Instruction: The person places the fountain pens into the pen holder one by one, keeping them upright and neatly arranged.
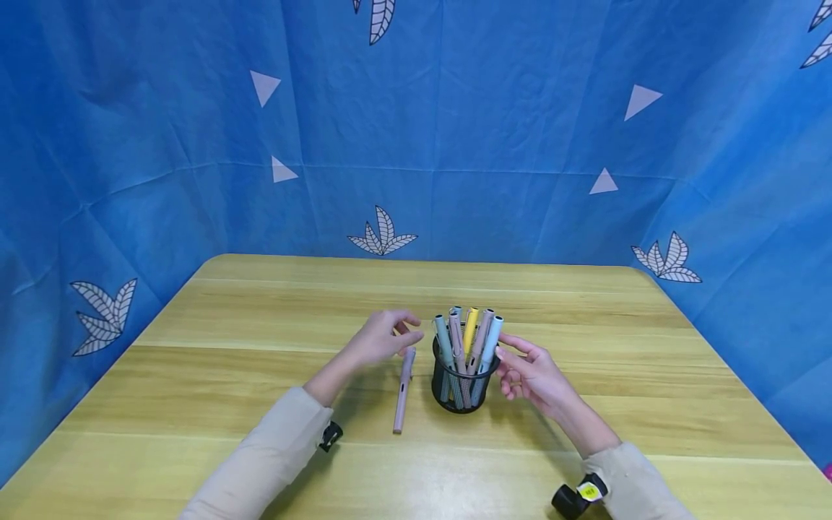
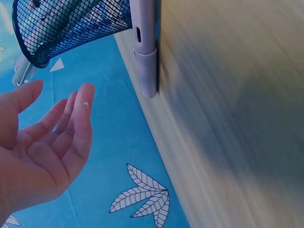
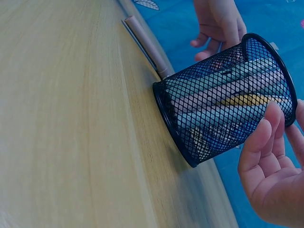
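Observation:
A black mesh pen holder stands upright on the table with several pens in it, among them a yellow pen and a light blue pen. My right hand is at its right side, thumb and index by the rim and the light blue pen. In the right wrist view, the lower fingers lie loosely bent along the mesh. To the left of the holder lies a lilac pen. Over that pen's far end hovers my left hand, fingers relaxed and nothing held.
The wooden table reaches back to a blue curtain with leaf and triangle prints. A black wrist camera sits on the right sleeve, and another dark device on the left sleeve.

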Action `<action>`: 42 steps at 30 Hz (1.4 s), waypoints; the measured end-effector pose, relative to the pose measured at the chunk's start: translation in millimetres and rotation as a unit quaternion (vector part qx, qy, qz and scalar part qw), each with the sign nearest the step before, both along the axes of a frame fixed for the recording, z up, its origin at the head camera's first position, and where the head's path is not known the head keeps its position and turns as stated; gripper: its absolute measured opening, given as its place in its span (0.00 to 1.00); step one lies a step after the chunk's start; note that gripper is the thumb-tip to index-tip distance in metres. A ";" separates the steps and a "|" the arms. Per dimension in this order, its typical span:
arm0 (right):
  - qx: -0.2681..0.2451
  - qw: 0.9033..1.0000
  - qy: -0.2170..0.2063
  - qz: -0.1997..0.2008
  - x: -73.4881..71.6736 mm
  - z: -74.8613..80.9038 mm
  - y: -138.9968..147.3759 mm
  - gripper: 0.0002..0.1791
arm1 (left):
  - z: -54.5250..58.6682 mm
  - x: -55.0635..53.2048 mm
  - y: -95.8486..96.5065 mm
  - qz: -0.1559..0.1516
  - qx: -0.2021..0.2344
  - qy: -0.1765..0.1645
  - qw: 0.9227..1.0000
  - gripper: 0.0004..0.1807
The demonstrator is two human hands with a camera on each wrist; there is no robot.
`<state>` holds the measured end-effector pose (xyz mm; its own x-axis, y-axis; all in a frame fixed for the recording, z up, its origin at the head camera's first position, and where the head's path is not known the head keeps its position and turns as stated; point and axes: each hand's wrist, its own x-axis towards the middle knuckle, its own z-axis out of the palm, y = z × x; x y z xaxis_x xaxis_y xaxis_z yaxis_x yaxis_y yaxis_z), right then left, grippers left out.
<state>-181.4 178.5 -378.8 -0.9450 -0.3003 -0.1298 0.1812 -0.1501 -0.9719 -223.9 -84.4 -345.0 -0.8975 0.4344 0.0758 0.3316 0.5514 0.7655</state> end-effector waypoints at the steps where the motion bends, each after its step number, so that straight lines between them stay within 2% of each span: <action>1: 0.000 1.000 0.000 0.000 0.0 -0.1 0.0 0.32 | -0.1 -0.6 -0.9 -0.003 -0.004 -0.009 1.000 0.18; 8: 0.001 1.000 -0.002 -0.001 0.1 0.1 0.2 0.32 | 0.0 -2.3 -9.1 -0.020 -0.029 -0.108 0.994 0.21; 10: 0.001 1.000 -0.004 -0.001 0.3 0.5 0.2 0.32 | -1.1 -2.8 -11.0 -0.023 -0.037 -0.125 0.991 0.22; 18: 0.001 1.000 -0.004 0.000 -0.2 2.0 -0.4 0.32 | -7.9 -4.9 -15.1 -0.034 -0.072 -0.153 0.985 0.26; 24: 0.002 1.000 -0.004 0.000 -0.4 1.6 -0.3 0.32 | -13.5 -5.8 -18.5 -0.038 -0.097 -0.184 0.977 0.35; 31: 0.003 1.000 -0.009 0.000 0.0 1.3 -0.8 0.33 | -22.0 -9.0 -21.7 -0.033 -0.086 -0.243 0.966 0.41; 42: 0.010 1.000 -0.010 0.000 -0.6 0.9 -1.0 0.32 | -30.9 -13.4 -21.7 -0.037 -0.077 -0.282 0.956 0.46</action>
